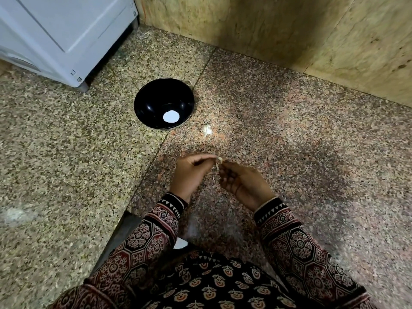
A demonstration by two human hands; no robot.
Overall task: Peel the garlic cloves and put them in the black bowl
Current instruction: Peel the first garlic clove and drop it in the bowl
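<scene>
Both hands meet above the speckled stone floor (289, 152), well short of its far edge. My left hand (190, 172) has its fingers curled, tips pinching the garlic clove (220, 160). My right hand (243, 181) is curled too and pinches the same clove from the other side. A bit of skin hangs under it, blurred. The black bowl (164, 103) sits on the floor beyond my hands, near the white appliance (55, 30), with a white round spot inside; can't tell what. A pale garlic piece (207, 130) lies just right of the bowl, not touching it. A stone wall (289, 30) runs along the floor's far edge.
</scene>
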